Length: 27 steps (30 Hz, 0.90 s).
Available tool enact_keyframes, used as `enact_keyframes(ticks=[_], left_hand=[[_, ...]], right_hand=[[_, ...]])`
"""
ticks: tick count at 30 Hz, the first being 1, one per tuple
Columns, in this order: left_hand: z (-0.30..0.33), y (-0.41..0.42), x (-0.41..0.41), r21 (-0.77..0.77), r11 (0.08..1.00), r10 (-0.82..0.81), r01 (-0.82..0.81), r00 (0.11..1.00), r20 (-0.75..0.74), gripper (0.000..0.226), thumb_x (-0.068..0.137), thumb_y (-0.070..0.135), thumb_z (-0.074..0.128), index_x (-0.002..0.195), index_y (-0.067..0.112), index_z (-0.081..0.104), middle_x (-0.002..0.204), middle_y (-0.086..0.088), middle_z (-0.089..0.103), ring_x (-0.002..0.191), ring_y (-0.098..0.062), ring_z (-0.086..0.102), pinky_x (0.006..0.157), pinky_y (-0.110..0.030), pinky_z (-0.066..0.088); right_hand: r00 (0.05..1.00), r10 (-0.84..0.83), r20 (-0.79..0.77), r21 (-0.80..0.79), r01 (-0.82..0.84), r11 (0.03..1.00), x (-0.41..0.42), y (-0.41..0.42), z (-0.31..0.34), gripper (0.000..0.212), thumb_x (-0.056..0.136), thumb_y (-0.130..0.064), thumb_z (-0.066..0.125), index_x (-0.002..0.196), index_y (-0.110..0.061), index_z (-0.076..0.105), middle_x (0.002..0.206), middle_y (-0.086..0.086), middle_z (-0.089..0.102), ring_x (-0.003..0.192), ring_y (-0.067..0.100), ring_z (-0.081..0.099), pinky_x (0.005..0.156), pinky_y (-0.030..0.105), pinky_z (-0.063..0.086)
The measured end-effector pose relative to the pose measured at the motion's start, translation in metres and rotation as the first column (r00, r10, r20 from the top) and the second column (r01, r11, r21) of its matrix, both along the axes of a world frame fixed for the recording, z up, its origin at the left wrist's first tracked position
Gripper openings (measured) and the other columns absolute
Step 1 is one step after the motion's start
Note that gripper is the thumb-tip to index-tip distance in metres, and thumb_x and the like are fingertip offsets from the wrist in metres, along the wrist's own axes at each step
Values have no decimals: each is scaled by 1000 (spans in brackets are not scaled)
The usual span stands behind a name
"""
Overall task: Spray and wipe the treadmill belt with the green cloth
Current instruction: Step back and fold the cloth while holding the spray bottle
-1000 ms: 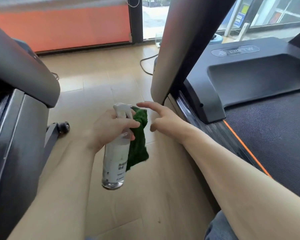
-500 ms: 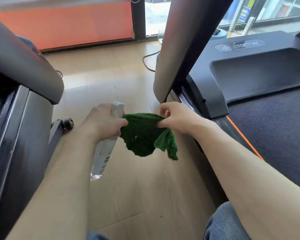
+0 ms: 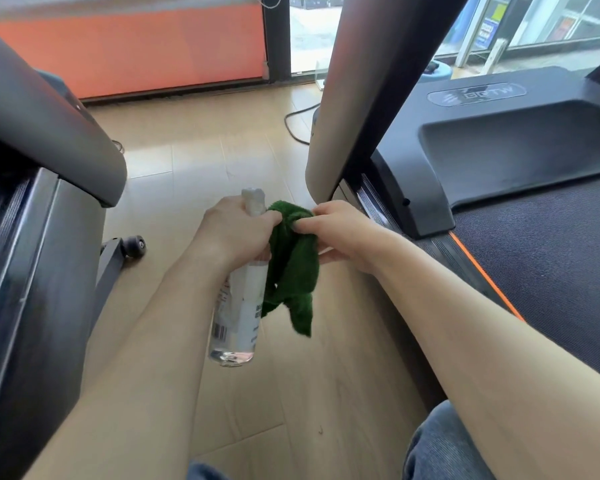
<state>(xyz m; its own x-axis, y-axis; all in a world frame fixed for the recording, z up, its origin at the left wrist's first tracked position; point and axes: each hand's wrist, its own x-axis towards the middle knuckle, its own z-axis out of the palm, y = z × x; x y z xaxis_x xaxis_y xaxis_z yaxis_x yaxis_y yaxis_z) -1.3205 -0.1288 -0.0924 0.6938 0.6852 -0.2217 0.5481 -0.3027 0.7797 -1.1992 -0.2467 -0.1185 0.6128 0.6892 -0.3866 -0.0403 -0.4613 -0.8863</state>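
Observation:
My left hand grips a clear spray bottle by its neck, the white nozzle poking up above my fingers and the bottle hanging down over the wooden floor. A green cloth hangs bunched between both hands. My right hand pinches the cloth's top edge right next to the left hand, whose fingers also touch the cloth. The dark treadmill belt lies to the right, bordered by an orange stripe and a ribbed side rail.
A grey treadmill upright rises just beyond my hands. A black motor cover sits at the belt's head. Another machine's dark frame and its wheel stand at the left. A cable runs on the floor.
My right hand reached in and took the cloth's top edge, spread it out, then drew back close to the left hand, so the cloth hangs bunched. The bottle swung back to upright.

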Motion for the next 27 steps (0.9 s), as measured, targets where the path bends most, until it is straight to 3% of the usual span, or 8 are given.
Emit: enact_keyframes(ticks=[2,5,8,11,14,19,22,27], left_hand=[[-1,-4,3,-99,994,-42,45,999,34,28,83,43,72,85,15,75,82,-8,78,84,-29,77,87,-48,63],[-2,-7,4,-156,979,-126,129,992,29,22,88,30,75,75,14,72,64,-6,74,67,-23,76,81,-40,63],[1,-10,1,-153,973,-174,175,985,22,16,87,20,78,78,9,72,65,-11,71,57,-16,70,66,-30,54],[0,-9,0,-158,957,-242,244,970,32,20,82,17,85,79,5,70,70,-12,68,57,-17,69,60,-29,57],[-4,-7,-1,-151,954,-255,259,966,45,24,77,12,88,87,-3,71,76,-13,67,66,-19,70,72,-39,64],[-3,1,-3,-80,969,-228,235,970,78,21,75,1,87,91,4,74,76,-9,67,68,-16,65,54,-15,53],[-2,3,-4,-62,965,-251,256,965,81,14,77,1,86,85,5,74,70,-6,65,62,-15,62,56,-21,54],[-2,3,-7,-75,941,-322,330,942,94,17,77,-3,83,78,10,72,74,-2,65,66,-12,66,60,-23,55]], right_hand=[[999,-4,-39,23,5,1000,-6,4,1,17,96,-13,58,104,1,63,76,10,65,72,23,70,66,37,63],[989,-63,-132,60,71,996,-8,6,3,15,94,-2,48,90,0,62,64,11,59,58,22,61,60,33,60],[960,-78,-269,123,114,986,-10,1,5,18,94,-4,43,88,2,59,63,12,62,54,22,62,58,31,56],[937,-68,-343,163,130,978,-9,-4,5,22,94,-8,39,98,4,57,67,15,67,57,26,65,61,34,56],[962,2,-271,159,43,986,-7,-6,8,26,92,-12,36,92,2,58,69,16,66,62,28,62,67,38,56],[968,91,-235,177,-50,983,-6,-5,16,31,92,-7,34,95,11,59,92,29,71,74,31,66,71,35,58],[992,101,-80,165,-86,982,-6,1,15,16,96,-2,40,91,1,56,86,27,72,72,35,68,70,39,60],[967,115,226,111,-142,984,-5,7,4,19,96,-13,50,91,-7,67,69,15,73,65,27,70,69,39,62]])
